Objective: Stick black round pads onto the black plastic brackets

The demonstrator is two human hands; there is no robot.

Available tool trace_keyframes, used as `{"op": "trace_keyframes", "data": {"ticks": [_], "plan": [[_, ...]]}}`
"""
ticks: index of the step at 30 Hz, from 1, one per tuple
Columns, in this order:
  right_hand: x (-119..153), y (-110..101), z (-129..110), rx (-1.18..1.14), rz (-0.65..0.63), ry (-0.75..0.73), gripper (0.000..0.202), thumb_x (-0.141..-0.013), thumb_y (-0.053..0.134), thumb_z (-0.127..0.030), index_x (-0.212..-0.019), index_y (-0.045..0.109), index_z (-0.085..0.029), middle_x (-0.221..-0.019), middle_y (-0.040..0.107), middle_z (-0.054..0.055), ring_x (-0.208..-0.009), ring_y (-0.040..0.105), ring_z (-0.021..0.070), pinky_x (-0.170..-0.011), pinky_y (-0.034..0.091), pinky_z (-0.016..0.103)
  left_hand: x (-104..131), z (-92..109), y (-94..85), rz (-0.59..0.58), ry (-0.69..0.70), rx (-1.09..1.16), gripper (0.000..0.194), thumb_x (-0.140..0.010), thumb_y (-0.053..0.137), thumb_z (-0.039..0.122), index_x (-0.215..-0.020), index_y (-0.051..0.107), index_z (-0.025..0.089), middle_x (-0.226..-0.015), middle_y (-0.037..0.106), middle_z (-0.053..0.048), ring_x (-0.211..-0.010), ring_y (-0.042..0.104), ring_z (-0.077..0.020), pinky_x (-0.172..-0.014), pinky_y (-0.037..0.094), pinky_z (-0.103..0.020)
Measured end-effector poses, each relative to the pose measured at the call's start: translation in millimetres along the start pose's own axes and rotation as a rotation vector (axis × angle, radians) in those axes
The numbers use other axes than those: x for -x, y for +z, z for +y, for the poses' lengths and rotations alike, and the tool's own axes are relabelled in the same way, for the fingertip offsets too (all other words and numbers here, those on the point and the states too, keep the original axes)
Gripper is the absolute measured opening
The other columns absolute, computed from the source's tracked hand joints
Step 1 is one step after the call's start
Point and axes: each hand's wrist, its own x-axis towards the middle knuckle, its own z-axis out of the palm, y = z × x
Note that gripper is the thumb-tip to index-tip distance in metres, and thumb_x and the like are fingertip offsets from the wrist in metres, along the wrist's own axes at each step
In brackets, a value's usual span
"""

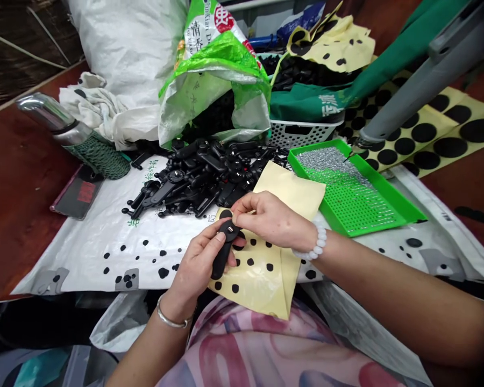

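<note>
My left hand (197, 258) is closed around a black plastic arm-shaped part (221, 259) with a round head and a small metallic spot in it. My right hand (266, 217) pinches at the upper edge of that round head. Whatever lies between its fingertips is too small and hidden to make out. A black disc (225, 214) shows just above the head. Under both hands lies a yellow backing sheet (266, 287) with rows of black round stickers. Beyond them is a heap of similar black plastic parts (201, 177).
At right, a green tray (407, 212) holds small silvery pieces, with a grey tool (407, 102) above it. Behind stand an open green-and-white bag (215, 59) and a white basket (306, 131). A thermos (92, 153) and a phone (78, 196) lie at left.
</note>
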Motion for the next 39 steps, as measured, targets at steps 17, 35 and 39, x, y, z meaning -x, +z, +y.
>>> {"op": "trace_keyframes", "data": {"ticks": [17,35,39], "plan": [[8.6,3.5,18.7,0.097,0.151,-0.128,0.012,-0.067,0.048,-0.013,-0.064,0.060,-0.015,-0.081,0.062,0.006,-0.068,0.056,0.0135,-0.060,0.043,0.024,-1.0,-6.1,7.4,0.006,-0.027,0.037,0.040,-0.083,0.053,0.036,-0.118,0.051,0.016,-0.068,0.067,-0.004,-0.046,0.053,-0.0090,-0.040,0.037,-0.018],[25.8,12.7,23.8,0.095,0.245,-0.214,0.014,-0.077,0.052,-0.013,-0.065,0.057,-0.017,-0.092,0.057,0.006,-0.085,0.057,0.0173,-0.077,0.049,0.033,3.3,-12.0,11.8,0.006,-0.034,0.059,0.038,-0.084,0.049,0.031,-0.117,0.051,0.014,-0.062,0.062,-0.001,-0.045,0.051,-0.0102,-0.040,0.037,-0.018],[28.6,14.2,22.4,0.126,0.271,-0.236,0.014,-0.077,0.052,-0.013,-0.065,0.057,-0.018,-0.090,0.057,0.006,-0.086,0.056,0.0183,-0.079,0.049,0.035,4.7,-14.1,10.5,-0.010,-0.032,0.070,0.040,-0.084,0.046,0.033,-0.118,0.050,0.012,-0.054,0.060,-0.001,-0.044,0.050,-0.0108,-0.039,0.035,-0.018]]}}
